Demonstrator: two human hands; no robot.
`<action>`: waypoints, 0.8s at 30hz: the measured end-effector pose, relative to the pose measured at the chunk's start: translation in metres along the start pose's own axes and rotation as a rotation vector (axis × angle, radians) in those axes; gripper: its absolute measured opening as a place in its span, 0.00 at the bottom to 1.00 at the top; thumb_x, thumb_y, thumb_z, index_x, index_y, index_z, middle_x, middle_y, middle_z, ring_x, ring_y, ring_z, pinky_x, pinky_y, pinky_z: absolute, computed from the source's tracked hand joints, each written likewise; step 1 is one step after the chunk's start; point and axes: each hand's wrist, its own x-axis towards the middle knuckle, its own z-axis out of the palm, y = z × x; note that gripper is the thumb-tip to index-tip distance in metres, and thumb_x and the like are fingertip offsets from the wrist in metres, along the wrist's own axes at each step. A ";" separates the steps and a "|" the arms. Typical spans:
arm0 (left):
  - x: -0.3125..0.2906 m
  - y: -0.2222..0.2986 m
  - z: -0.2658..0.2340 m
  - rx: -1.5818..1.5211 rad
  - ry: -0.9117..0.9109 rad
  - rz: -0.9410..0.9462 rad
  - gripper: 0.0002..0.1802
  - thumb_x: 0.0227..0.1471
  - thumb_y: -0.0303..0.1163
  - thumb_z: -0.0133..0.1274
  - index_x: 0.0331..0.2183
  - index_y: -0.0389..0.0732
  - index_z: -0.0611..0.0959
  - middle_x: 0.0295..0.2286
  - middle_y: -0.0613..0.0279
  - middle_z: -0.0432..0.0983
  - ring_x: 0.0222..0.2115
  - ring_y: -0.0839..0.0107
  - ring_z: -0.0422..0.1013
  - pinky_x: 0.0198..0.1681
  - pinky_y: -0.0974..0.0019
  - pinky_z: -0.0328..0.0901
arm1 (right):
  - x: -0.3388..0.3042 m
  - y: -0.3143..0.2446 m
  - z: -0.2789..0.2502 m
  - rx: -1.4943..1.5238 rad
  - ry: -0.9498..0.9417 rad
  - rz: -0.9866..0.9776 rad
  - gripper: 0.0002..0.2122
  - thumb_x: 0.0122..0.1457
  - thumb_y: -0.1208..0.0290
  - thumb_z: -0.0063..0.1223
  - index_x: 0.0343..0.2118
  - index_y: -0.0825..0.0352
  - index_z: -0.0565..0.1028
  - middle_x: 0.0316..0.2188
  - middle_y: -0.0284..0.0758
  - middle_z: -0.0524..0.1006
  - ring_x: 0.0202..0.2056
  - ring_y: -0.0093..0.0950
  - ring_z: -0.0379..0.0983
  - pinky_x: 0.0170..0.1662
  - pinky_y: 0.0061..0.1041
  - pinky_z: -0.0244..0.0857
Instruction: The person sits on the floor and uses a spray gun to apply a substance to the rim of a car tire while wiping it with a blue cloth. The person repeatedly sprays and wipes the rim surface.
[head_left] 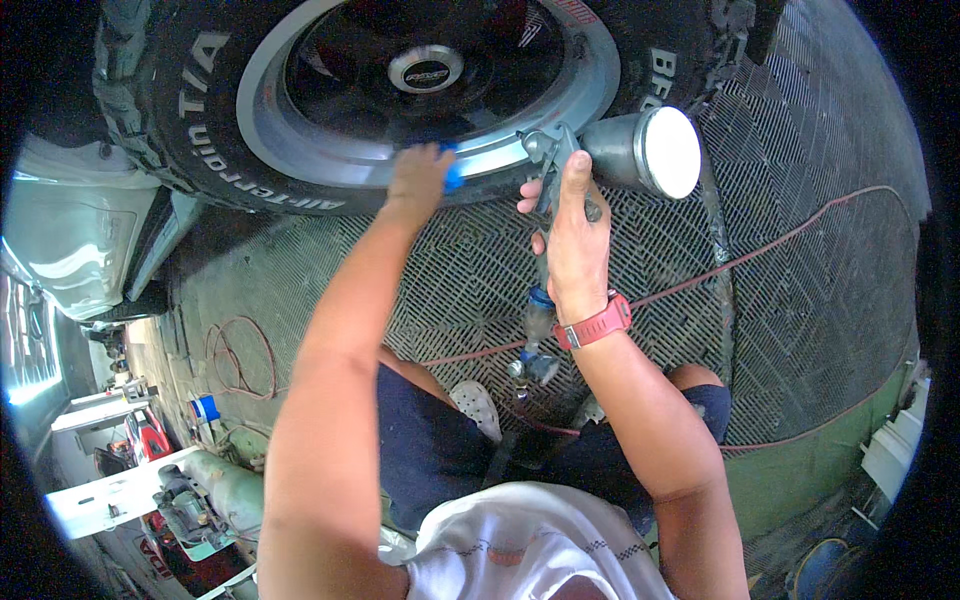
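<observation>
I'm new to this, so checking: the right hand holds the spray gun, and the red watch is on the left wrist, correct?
Not quite: the head view shows the red watch on the right wrist. The right hand does hold the spray gun.

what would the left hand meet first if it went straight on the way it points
Most likely the silver wheel rim, just ahead of the left hand and the blue item at its fingers; depth is unclear, so they may already touch.

Black tyre (170,110), silver rim (490,150), grey spray gun (612,152), red watch (597,323), zigzag-patterned mat (660,240), blurred scrap (453,174) seemingly blue
</observation>
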 end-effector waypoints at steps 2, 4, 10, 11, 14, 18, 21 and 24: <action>-0.032 -0.048 -0.017 0.223 -0.128 -0.072 0.27 0.61 0.31 0.54 0.62 0.50 0.77 0.56 0.54 0.77 0.61 0.55 0.70 0.61 0.50 0.65 | 0.001 -0.001 -0.003 0.012 0.020 -0.035 0.34 0.73 0.34 0.40 0.39 0.69 0.79 0.27 0.32 0.78 0.25 0.21 0.70 0.26 0.24 0.61; -0.073 -0.082 -0.049 0.355 -0.123 -0.160 0.29 0.61 0.33 0.53 0.64 0.50 0.75 0.57 0.53 0.76 0.63 0.55 0.68 0.64 0.50 0.62 | 0.003 0.002 0.000 0.016 0.041 -0.074 0.34 0.73 0.34 0.41 0.40 0.69 0.79 0.28 0.32 0.79 0.25 0.21 0.70 0.27 0.24 0.61; -0.123 -0.069 -0.101 0.580 0.227 -0.251 0.25 0.64 0.34 0.50 0.60 0.39 0.77 0.68 0.44 0.66 0.73 0.47 0.54 0.75 0.44 0.46 | 0.009 0.003 -0.005 -0.017 -0.042 0.062 0.34 0.71 0.30 0.41 0.50 0.63 0.79 0.35 0.30 0.81 0.36 0.19 0.77 0.25 0.18 0.62; -0.125 -0.064 -0.091 0.573 0.168 -0.294 0.25 0.64 0.35 0.50 0.60 0.38 0.76 0.70 0.43 0.63 0.75 0.46 0.51 0.76 0.42 0.42 | 0.008 0.002 -0.003 -0.007 -0.055 0.067 0.34 0.71 0.30 0.41 0.50 0.63 0.79 0.35 0.30 0.81 0.36 0.19 0.76 0.25 0.18 0.62; -0.083 -0.051 -0.047 0.542 -0.127 -0.421 0.33 0.66 0.37 0.44 0.67 0.32 0.67 0.71 0.31 0.56 0.74 0.35 0.47 0.74 0.28 0.36 | 0.011 0.000 -0.004 0.009 -0.058 0.076 0.35 0.70 0.29 0.41 0.50 0.62 0.79 0.34 0.29 0.81 0.36 0.19 0.77 0.25 0.19 0.62; -0.038 -0.008 -0.018 0.199 -0.206 -0.439 0.34 0.68 0.40 0.43 0.70 0.37 0.66 0.72 0.27 0.51 0.73 0.27 0.45 0.72 0.23 0.38 | 0.005 -0.008 -0.008 0.025 -0.026 0.091 0.34 0.72 0.31 0.41 0.46 0.66 0.79 0.32 0.30 0.80 0.31 0.19 0.74 0.24 0.21 0.62; 0.009 0.025 -0.008 -0.099 -0.272 -0.518 0.37 0.66 0.48 0.46 0.69 0.38 0.66 0.72 0.27 0.49 0.73 0.25 0.45 0.70 0.24 0.44 | 0.001 -0.014 -0.011 0.030 -0.002 0.066 0.34 0.73 0.32 0.40 0.44 0.67 0.79 0.32 0.31 0.79 0.30 0.19 0.74 0.24 0.21 0.63; 0.046 0.033 -0.018 -0.258 -0.341 -0.611 0.42 0.62 0.49 0.50 0.70 0.37 0.64 0.71 0.26 0.52 0.73 0.28 0.49 0.70 0.25 0.48 | 0.002 -0.017 -0.016 0.041 0.007 0.036 0.34 0.73 0.32 0.38 0.45 0.67 0.78 0.33 0.31 0.80 0.32 0.19 0.75 0.24 0.20 0.64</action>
